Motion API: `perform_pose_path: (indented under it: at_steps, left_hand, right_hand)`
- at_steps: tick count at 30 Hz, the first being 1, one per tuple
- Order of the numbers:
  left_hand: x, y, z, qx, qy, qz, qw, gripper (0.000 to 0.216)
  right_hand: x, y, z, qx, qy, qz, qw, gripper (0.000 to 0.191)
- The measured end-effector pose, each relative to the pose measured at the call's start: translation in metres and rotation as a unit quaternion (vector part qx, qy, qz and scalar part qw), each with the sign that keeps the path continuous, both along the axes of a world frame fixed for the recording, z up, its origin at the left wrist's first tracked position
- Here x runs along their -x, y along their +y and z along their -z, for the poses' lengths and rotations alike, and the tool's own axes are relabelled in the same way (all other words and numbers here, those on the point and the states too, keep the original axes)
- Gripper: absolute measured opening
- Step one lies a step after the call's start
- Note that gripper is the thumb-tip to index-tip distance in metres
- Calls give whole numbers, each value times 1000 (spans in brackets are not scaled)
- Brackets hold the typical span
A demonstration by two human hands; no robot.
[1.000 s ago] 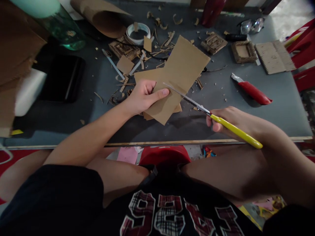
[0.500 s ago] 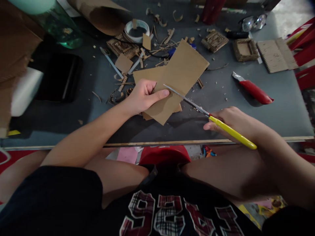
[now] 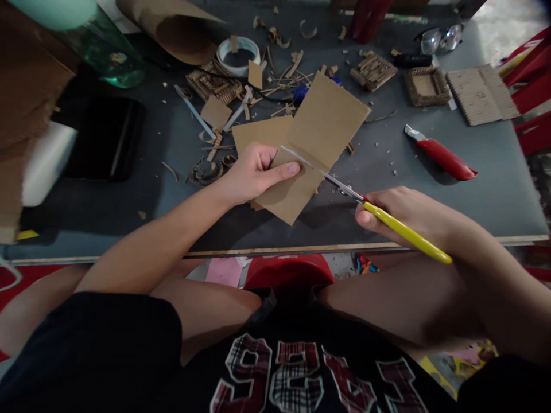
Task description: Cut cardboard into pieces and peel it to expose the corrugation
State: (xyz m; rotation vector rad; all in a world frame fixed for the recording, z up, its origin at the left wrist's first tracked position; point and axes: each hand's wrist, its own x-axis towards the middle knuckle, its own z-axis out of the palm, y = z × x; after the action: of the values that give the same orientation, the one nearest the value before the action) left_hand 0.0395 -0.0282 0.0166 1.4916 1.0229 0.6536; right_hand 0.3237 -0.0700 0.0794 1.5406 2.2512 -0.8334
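Observation:
My left hand (image 3: 262,172) pinches a piece of brown cardboard (image 3: 333,123) at its left side, thumb on top. In my right hand (image 3: 396,212) is a pair of scissors (image 3: 402,229) with yellow and red handles. Their blades lie across the middle of the cardboard, pointing up and left, with the tip close to my left thumb. Some of the right fingers are hidden behind the handle. Beneath the held piece rests another cardboard sheet (image 3: 258,129), partly covered.
A red utility knife (image 3: 445,159) lies to the right, its metal tip showing. Farther back are a tape roll (image 3: 258,51), small corrugated cardboard frames (image 3: 427,86), eyeglasses (image 3: 441,39) and scattered scraps. A green bottle (image 3: 107,51) and a black case (image 3: 105,137) are at left.
The cardboard has shifted slightly right and toward me in my left hand. The scissor blades reach a little farther left across it.

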Motion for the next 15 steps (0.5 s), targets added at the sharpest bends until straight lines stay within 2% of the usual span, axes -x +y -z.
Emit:
perform_pose_path:
  at_steps: [8, 15]
  left_hand:
    - [-2, -1, 2, 1, -7, -7, 1000, 48]
    - [1, 3, 7, -27, 1, -7, 1000, 45]
  right_hand:
    - [8, 4, -4, -30, -20, -14, 999, 83]
    - [14, 6, 4, -73, -58, -7, 996, 79]
